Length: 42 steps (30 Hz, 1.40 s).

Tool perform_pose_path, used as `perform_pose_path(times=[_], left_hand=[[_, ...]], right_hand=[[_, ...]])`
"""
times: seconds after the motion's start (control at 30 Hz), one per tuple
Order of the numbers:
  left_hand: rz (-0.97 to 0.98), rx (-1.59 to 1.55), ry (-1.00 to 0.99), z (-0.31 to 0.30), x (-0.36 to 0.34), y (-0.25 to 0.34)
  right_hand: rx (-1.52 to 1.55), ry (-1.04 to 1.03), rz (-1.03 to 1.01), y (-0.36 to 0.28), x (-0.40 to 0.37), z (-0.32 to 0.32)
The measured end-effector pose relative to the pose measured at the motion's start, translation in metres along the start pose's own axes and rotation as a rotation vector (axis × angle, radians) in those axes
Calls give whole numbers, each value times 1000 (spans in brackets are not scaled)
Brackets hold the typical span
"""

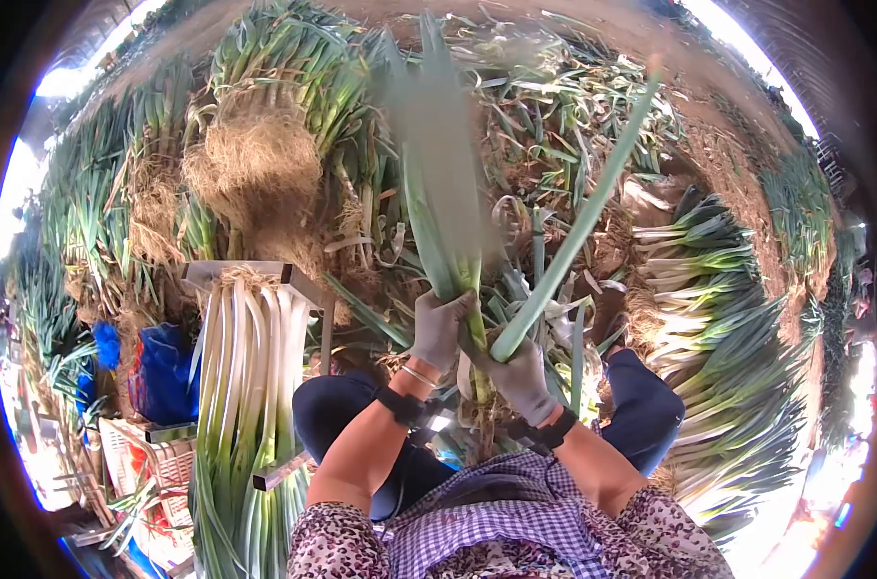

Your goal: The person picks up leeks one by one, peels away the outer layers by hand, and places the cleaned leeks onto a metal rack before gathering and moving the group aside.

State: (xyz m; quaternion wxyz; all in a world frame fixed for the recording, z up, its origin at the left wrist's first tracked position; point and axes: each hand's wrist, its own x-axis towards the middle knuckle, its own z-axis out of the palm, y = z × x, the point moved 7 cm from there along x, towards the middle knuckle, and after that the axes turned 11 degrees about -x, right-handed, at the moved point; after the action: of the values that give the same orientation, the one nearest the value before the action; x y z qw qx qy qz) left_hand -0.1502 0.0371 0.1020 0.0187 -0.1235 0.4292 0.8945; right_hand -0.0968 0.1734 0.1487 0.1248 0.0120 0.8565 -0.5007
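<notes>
In the head view, my gloved left hand (440, 333) is closed around a large leek (417, 207) whose broad green leaves point up and away from me. Its lower stalk runs down between my hands toward my lap. Beside it, my gloved right hand (520, 379) is closed on a long green leek leaf (585, 224), which slants up to the right, apart from the other leaves. Whether this leaf is still joined to the stalk is hidden by my fingers. A blurred patch covers part of the upper leaves.
To my left, white-stemmed leeks (250, 347) lie on a metal-edged stand (236, 270). A long row of leeks (713, 338) lies to my right. Ahead are rooted leek bundles (255, 154) and loose leaves (574, 116). A wicker basket (173, 473) stands at lower left.
</notes>
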Motion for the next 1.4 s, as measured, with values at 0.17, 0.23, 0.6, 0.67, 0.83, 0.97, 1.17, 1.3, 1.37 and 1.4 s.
perform_pose_path(times=[0.17,0.23,0.6,0.67,0.83,0.97,1.17,1.3,1.37,1.4], left_hand=[[144,-120,156,-27,32,77],[110,-230,4,-26,33,83],[28,-523,-348,7,16,88],[38,-400,-269,5,11,94],[16,-345,-197,-12,16,63],[34,-337,-221,-9,13,77],[235,-326,-34,-58,22,109],[235,-338,5,-59,3,109],[244,-251,-114,-53,0,108],[249,-208,-175,-50,-2,107]], right_hand=[[-37,-153,160,82,-45,-5],[-103,-206,264,144,-30,-21],[-128,-391,-150,-19,40,19],[-342,-122,-344,-26,33,19],[25,-106,-441,-22,62,50],[735,-291,-142,-45,69,60],[243,-213,149,36,30,35],[-309,-293,95,122,2,6],[-829,-301,138,135,-4,-5],[-823,-203,72,132,-4,-8]])
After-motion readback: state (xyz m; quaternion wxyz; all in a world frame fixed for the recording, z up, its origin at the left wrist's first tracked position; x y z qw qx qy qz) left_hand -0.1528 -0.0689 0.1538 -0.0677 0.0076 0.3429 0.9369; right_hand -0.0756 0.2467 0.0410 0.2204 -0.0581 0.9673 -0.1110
